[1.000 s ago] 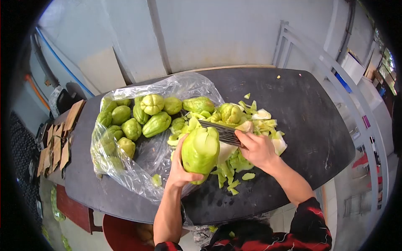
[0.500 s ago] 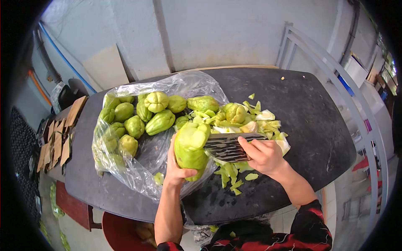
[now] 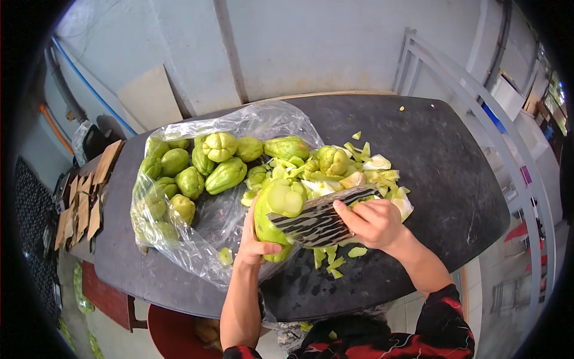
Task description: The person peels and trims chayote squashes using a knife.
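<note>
Chayote (image 3: 276, 202) stands a little tilted in the left hand (image 3: 251, 240), whose fingers wrap its left side while the thumb presses across the near face; the pale top above that thumb is already bare of skin. Right of it, the right hand (image 3: 375, 224) is closed on a broad striped knife (image 3: 317, 222), pinching the blade near its rear, with the handle hidden. The blade's front end overlaps the chayote's right side, just above and right of the left thumb; I cannot tell whether the edge is biting or only resting there. A good stroke here keeps the blade nearly flat to the skin, so that it shaves a thin strip and spares the flesh. That left thumb is best kept low and off the line of the edge, and the grip firm, since bared flesh is likely slippery. Turning the chayote, rather than twisting the knife wrist, should keep the angle steady. Beyond the left hand, whole chayotes (image 3: 226, 176) lie in a clear bag (image 3: 206, 248); beyond and below the knife, peelings (image 3: 335, 263) litter the dark table (image 3: 445, 185).
</note>
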Motion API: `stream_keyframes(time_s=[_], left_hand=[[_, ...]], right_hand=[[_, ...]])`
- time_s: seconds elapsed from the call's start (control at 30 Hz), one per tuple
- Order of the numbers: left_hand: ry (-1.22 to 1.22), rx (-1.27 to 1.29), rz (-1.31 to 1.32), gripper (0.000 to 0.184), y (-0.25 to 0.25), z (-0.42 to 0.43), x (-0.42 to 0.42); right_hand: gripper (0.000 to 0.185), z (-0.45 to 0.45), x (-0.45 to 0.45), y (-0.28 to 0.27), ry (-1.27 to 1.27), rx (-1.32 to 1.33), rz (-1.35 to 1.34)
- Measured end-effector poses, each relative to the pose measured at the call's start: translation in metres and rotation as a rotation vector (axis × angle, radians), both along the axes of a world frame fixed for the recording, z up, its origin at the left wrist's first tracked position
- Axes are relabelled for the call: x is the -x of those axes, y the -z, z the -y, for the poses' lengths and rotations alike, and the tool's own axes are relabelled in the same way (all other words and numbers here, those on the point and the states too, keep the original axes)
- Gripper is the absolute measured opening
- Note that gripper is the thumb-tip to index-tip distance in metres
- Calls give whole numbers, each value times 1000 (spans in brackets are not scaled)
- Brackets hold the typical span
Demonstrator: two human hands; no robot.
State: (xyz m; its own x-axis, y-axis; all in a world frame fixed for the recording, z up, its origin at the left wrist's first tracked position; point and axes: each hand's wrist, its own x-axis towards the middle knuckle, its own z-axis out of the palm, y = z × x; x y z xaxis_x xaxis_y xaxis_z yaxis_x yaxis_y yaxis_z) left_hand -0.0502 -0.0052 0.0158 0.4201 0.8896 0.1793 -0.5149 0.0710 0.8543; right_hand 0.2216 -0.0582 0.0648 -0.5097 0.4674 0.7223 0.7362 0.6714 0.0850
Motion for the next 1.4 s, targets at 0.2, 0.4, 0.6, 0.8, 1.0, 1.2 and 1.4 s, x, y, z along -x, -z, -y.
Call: stream_keyframes(time_s=[0.2,0.4,0.6,0.8,1.0,1.2,1.4], left_hand=[[28,23,-113,118,5,1,0],[13,-91,-76,122,2,5,-7],[6,31,-100,120,6,0,-1],[-238,-110,187,121,-31,5,-17],[-87,218,161,88,19,7,-13],[-321,202,270,82,-6,-5,-26],[-169,439,211,64,4,5,-29]], right_hand=[[36,3,21,2,2,-48,-7],[42,-34,-23,34,295,193,-120],[35,-31,-20,40,233,335,-298],[19,-6,-12,-9,35,1066,-1059],[23,-2,-11,-9,-28,1157,-1024],[25,-4,-12,-17,-19,1019,-1072],[19,-3,-13,-2,-29,1001,-1129]])
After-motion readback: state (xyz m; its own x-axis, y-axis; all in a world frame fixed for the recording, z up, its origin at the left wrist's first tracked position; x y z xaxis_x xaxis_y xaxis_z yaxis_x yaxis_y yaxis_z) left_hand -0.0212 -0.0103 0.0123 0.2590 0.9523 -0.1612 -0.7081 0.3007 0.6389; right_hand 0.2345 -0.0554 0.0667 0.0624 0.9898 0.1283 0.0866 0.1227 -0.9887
